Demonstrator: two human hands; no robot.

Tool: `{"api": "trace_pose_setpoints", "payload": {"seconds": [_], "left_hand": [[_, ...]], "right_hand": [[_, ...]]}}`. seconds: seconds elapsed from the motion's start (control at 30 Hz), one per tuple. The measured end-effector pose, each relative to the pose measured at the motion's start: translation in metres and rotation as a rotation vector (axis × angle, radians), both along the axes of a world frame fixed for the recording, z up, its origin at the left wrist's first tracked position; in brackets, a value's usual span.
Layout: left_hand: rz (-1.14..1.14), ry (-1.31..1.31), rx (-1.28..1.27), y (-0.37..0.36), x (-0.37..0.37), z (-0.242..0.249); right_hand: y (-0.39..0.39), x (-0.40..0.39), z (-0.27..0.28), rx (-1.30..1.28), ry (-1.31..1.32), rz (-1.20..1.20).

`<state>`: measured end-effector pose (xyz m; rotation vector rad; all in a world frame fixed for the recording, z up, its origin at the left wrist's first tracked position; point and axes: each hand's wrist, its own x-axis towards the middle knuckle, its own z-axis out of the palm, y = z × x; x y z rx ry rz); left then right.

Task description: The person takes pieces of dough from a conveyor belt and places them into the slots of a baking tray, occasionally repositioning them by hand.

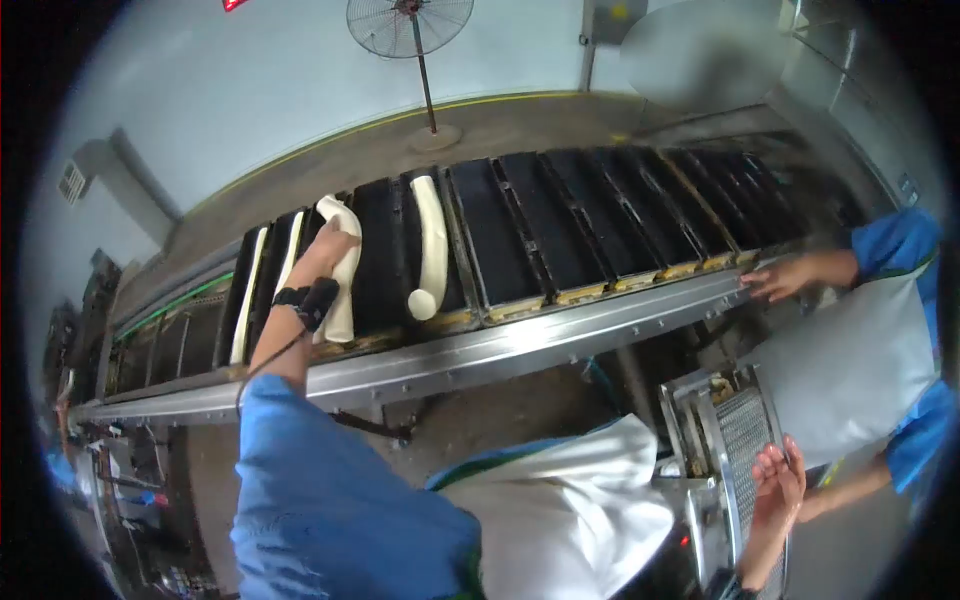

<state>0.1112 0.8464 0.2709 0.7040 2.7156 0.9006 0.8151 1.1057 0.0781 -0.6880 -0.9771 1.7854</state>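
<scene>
My left hand (pixel 335 246), with a black band on its wrist, is closed on the upper part of a long pale dough roll (pixel 343 300). That roll lies lengthwise in a dark pan, slightly bent at its far end. Another dough roll (pixel 433 240) rests in a pan to the right, its cut-looking round end toward me. Thinner pale dough strips (pixel 248 295) lie in the pans to the left. My right hand (pixel 778 488) is raised at the lower right, fingers apart and nothing in it, beside a metal mesh conveyor (pixel 745 450).
A row of black pans (pixel 497 235) runs along a conveyor with a metal rail (pixel 520 338) at its near side. A co-worker (pixel 850 350) stands at the right, one hand (pixel 785 278) at the rail. A fan (pixel 412 20) stands behind.
</scene>
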Motion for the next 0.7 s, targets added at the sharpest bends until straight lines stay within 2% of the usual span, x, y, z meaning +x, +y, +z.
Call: {"api": "trace_pose_setpoints", "payload": {"seconds": [0.07,0.1,0.13,0.2,0.27,0.3,0.33,0.4,0.43,0.47,0.57,0.63,0.67,0.7], "left_hand": [[-0.051,0.066,-0.108,0.024,-0.005,-0.016],[-0.305,0.082,-0.242,0.024,-0.022,-0.026],[-0.319,0.041,-0.554,0.045,0.015,-0.006],[-0.304,0.265,-0.308,0.026,-0.030,-0.056],[0.104,-0.174,0.041,0.044,0.030,-0.037],[0.000,-0.323,0.025,0.036,0.007,-0.050],[-0.025,-0.081,-0.119,0.027,-0.010,-0.061],[0.162,-0.254,-0.025,0.020,-0.027,-0.062],[0.085,-0.358,0.361,0.015,-0.024,-0.070],[0.051,-0.183,0.075,0.023,0.015,-0.037],[0.073,-0.059,-0.020,0.040,0.026,-0.040],[-0.275,0.041,-0.081,0.071,0.072,-0.034],[-0.313,-0.044,-0.321,0.091,0.100,-0.024],[-0.359,-0.028,-0.438,0.097,0.117,-0.023]], "right_hand": [[0.016,-0.003,-0.004,0.029,0.008,0.015],[0.022,-0.007,-0.005,0.049,0.018,0.034],[0.028,-0.009,-0.003,0.044,0.017,0.037],[0.036,-0.011,0.005,0.035,0.009,-0.016],[0.048,-0.003,0.007,0.027,-0.026,-0.040],[0.052,0.002,0.006,0.009,-0.067,-0.059],[0.058,0.007,0.005,0.004,-0.072,-0.057],[0.081,0.019,-0.002,-0.043,-0.193,-0.087],[0.092,0.024,-0.006,-0.043,-0.192,-0.085],[0.102,0.031,-0.012,-0.036,-0.148,-0.065],[0.126,0.038,-0.021,-0.060,-0.129,-0.067],[0.139,0.038,-0.016,-0.081,-0.153,-0.107],[0.140,0.034,-0.009,-0.075,-0.198,-0.125],[0.141,0.034,-0.003,-0.072,-0.243,-0.149]]}}
